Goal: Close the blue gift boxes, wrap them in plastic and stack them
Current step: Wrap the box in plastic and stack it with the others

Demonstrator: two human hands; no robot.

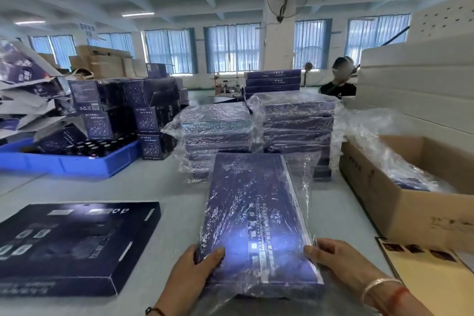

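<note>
A closed blue gift box point(256, 218) covered in clear plastic is held lengthwise in front of me, above the grey table. My left hand point(195, 267) grips its near left corner, thumb on the lid. My right hand point(336, 259) grips its near right corner the same way. Beyond it stand two stacks of plastic-wrapped blue boxes, a lower left stack point(215, 133) and a taller right stack point(297, 126). An unwrapped closed blue box point(69, 246) lies flat on the table at the left.
A cardboard carton point(410, 202) with plastic bags stands at the right, white foam sheets point(423, 90) behind it. A blue tray point(69, 161) of dark bottles and small blue cartons point(151, 115) sit at the back left. A yellow leaflet point(431, 274) lies near right. A person sits far back.
</note>
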